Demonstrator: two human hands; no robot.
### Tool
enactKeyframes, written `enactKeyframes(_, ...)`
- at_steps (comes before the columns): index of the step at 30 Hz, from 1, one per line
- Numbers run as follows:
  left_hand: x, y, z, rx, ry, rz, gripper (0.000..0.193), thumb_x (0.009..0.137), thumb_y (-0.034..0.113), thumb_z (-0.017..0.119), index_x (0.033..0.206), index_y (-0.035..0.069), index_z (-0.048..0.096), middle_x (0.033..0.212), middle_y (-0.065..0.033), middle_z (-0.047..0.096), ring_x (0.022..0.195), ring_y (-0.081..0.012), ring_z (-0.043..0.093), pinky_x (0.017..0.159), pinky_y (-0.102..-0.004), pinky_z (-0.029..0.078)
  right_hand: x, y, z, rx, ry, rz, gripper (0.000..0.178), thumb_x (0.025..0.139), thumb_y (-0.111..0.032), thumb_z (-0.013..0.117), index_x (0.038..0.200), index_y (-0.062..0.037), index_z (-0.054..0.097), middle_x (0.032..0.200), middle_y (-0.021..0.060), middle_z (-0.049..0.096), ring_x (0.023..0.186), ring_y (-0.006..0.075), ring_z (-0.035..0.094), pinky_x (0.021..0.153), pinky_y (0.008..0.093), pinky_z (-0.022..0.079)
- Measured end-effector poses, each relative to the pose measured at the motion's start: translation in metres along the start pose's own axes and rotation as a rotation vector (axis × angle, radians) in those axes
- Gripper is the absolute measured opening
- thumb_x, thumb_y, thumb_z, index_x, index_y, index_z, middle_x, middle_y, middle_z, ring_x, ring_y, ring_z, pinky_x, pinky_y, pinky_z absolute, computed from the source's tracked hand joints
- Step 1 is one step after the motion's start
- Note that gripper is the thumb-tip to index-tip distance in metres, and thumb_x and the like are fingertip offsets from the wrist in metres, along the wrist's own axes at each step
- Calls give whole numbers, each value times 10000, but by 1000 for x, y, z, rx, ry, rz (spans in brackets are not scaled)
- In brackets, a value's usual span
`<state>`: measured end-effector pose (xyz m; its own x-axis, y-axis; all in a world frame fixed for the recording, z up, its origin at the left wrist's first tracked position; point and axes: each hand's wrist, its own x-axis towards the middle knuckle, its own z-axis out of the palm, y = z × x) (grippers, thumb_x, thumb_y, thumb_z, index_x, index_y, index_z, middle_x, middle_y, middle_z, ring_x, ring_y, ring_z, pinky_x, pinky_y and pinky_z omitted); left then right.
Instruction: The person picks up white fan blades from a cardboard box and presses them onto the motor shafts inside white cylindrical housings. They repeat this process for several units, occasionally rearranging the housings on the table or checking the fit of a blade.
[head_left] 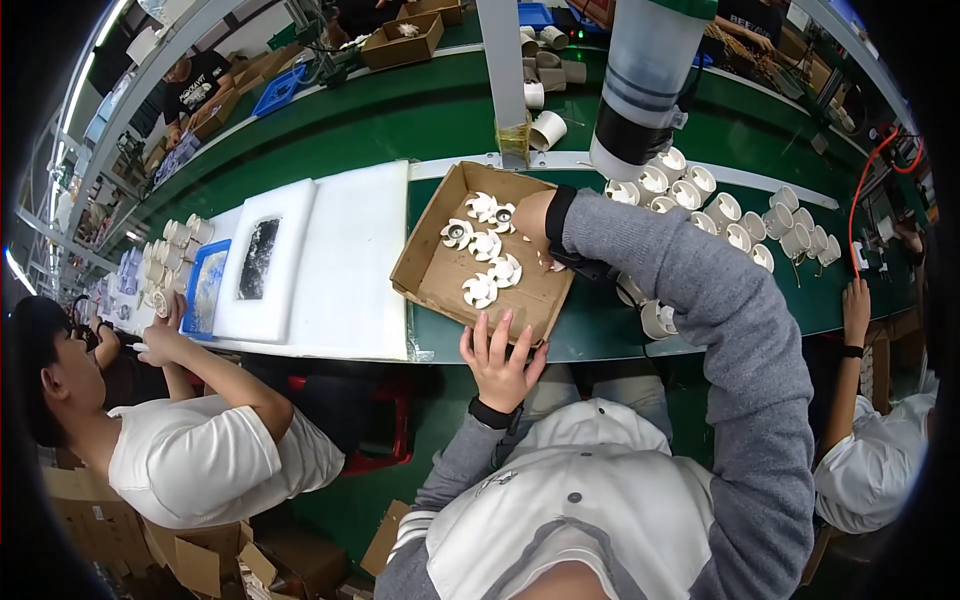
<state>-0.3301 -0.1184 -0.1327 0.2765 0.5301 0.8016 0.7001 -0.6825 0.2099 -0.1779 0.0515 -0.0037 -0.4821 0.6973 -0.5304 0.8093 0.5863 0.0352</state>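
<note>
A shallow cardboard box (430, 267) sits in front of me, tilted toward the bench's front edge. Several small white fan impellers (486, 246) lie in it, some showing a dark round hub. My left hand (498, 366) rests against the box's near wall with its fingers spread, gripping nothing. Reaching over the box's right side, my right hand (535, 218) is inside near the far right corner, beside an impeller (503, 217). Its fingers are mostly hidden by the hand itself, so any hold is not visible. More white pieces show partly under my right wrist.
White cylindrical housings (725, 208) crowd the green bench to the right. Overhead hangs a clear-and-black cylindrical device (640, 90). White foam sheets (360, 260) and a blue tray (207, 288) lie left. Co-workers sit on both sides; a metal post (502, 80) stands behind the box.
</note>
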Motion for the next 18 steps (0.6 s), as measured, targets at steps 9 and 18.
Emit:
enactKeyframes(9,2,-3,-4,-65,-27,-7,703,699,227,739,1299,151,380,1334,-165,406,1254,-453,345,920,-540,339,0,-17,10,-33,-153,-189,426,543,-274,827,872,-48,680,807,139,667,787,299,644,687,420,493)
enactKeyframes(18,0,-1,-1,-113,-16,-48,639,724,254,722,1277,154,418,1355,-145,401,1245,-443,360,905,-555,345,-160,-49,5,561,688,-578,333,727,-57,652,1055,-99,615,1033,128,525,859,281,572,694,348,476)
